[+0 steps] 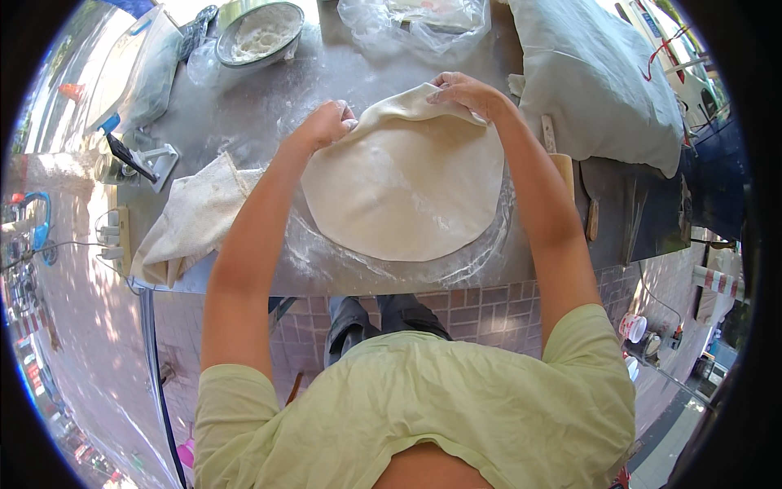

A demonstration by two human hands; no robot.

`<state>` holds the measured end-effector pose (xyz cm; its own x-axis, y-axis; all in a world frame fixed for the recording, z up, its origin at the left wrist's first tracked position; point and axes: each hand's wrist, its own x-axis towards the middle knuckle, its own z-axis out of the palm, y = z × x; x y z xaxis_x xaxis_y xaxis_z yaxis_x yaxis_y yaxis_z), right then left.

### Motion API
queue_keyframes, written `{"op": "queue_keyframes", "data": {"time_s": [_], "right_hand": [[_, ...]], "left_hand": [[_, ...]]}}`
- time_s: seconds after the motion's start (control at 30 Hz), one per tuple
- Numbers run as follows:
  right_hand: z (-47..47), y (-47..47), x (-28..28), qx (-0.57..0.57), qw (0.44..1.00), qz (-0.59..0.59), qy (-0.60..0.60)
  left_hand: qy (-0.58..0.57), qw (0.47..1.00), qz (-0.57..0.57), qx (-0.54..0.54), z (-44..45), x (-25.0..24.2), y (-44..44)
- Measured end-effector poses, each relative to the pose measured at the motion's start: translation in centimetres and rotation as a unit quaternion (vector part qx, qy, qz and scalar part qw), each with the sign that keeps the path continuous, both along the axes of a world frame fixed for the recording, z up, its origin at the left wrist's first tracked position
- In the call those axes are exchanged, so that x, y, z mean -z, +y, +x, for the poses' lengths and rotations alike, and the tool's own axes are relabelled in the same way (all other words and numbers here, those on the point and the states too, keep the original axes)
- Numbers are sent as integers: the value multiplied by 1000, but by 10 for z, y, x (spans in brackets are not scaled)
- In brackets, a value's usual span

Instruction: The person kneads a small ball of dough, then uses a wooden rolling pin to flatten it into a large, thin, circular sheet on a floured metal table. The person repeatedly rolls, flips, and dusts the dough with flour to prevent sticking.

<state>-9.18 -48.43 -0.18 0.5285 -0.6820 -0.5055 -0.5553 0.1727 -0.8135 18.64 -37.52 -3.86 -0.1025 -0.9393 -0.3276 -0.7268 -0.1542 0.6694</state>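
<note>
A wide, flat round of dough [406,189] lies on the floured metal tabletop [244,116] in front of me. Its far edge is folded over toward me in a thick, loose roll. My left hand [333,122] pinches the left end of that fold, fingertips dusted with flour. At the upper right, my right hand [461,91] grips the fold from above, thumb on the near side and fingers over the back. The underside of the fold is hidden. Loose flour rings the near edge of the dough.
Beside my left forearm lies a cream cloth [201,208], near a phone stand [146,162]. A bowl of flour [263,33] and a plastic bin [137,67] stand far left. Plastic bags [421,27] lie at the back. Right are a large stuffed white sack [599,79] and a wooden-handled tool [592,220].
</note>
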Motion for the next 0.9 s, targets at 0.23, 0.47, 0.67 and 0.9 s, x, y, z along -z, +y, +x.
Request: {"op": "queue_keyframes", "data": {"time_s": [0.23,0.47,0.67,0.9], "right_hand": [[24,-30,-22,-79,966,35,-245],[45,-89,26,-7,976,-218,-19],[82,-52,28,-177,929,-263,190],[78,-62,1,-279,928,-185,162]], "left_hand": [[8,997,70,34,8,-5,8],[153,970,-38,-184,24,6,11],[-118,993,-14,11,-4,0,17],[61,990,-59,-108,10,-5,15]]}}
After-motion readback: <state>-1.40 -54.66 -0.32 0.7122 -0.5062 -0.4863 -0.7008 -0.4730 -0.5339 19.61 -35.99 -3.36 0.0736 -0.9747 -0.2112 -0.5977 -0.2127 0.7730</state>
